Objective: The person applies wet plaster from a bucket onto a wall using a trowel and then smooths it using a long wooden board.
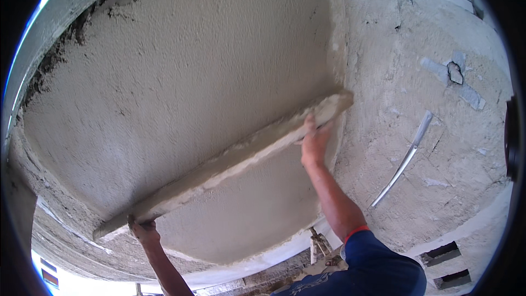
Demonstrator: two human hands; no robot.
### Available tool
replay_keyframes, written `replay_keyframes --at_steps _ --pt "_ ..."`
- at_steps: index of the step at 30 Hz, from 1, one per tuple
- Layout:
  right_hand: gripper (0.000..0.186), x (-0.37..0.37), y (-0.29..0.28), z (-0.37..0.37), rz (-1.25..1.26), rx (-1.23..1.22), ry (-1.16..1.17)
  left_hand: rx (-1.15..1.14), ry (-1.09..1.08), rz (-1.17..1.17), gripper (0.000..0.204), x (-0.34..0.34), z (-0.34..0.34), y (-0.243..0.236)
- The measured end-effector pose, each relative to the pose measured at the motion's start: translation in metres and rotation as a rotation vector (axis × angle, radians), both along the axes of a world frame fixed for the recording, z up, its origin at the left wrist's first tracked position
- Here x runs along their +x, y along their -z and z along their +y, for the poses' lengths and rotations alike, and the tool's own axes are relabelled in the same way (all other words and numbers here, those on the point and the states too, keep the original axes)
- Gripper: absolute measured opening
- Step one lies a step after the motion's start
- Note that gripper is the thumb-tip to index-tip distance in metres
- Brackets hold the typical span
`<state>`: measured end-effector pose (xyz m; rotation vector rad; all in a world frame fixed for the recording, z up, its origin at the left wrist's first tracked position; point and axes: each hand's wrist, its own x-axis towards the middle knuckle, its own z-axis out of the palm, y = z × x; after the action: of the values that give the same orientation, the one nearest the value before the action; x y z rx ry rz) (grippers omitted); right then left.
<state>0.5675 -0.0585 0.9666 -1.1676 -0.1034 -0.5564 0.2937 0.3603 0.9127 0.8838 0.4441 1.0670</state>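
A long plasterer's straightedge (235,165), caked with mortar, lies slantwise against the freshly plastered wall (192,66). Its left end is low and its right end reaches up to the inner corner. Near the lower left end, my left hand (144,231) is closed around it, thumb at the edge. My right hand (316,145) grips the straightedge toward its upper right end, the fingers somewhat smeared by motion. Wet mortar sits along the length of the straightedge. The plaster above it looks slightly rough, and the patch below looks smoother.
The adjoining wall (405,38) on the right carries a bent pale strip (402,159) and a hole (455,73) ringed by grey patches. Two dark rectangular openings (441,254) are at lower right. Ragged dark gaps (76,27) run along the plaster's upper left edge.
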Motion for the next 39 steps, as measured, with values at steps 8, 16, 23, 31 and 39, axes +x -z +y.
replay_keyframes --at_steps 8,16,23,31,39 --pt "0.038 0.07 -0.189 -0.085 -0.013 0.145 0.048 0.204 0.066 -0.13 0.046 0.056 -0.131 -0.187" --pt "0.036 0.131 -0.299 -0.147 -0.234 0.245 -0.038 0.469 0.147 -0.313 0.03 0.105 -0.156 -0.312" --pt "0.057 0.185 -0.328 -0.163 -0.536 0.07 -0.258 1.25 -0.558 0.994 0.042 0.102 -0.128 -0.348" --pt "0.056 0.122 -0.282 -0.185 -0.269 -0.29 0.071 1.457 -0.715 1.374 0.053 0.103 -0.178 -0.344" --pt "0.051 0.151 -0.298 -0.199 -0.583 -1.249 1.143 1.289 -0.829 1.284 0.039 0.07 -0.132 -0.37"
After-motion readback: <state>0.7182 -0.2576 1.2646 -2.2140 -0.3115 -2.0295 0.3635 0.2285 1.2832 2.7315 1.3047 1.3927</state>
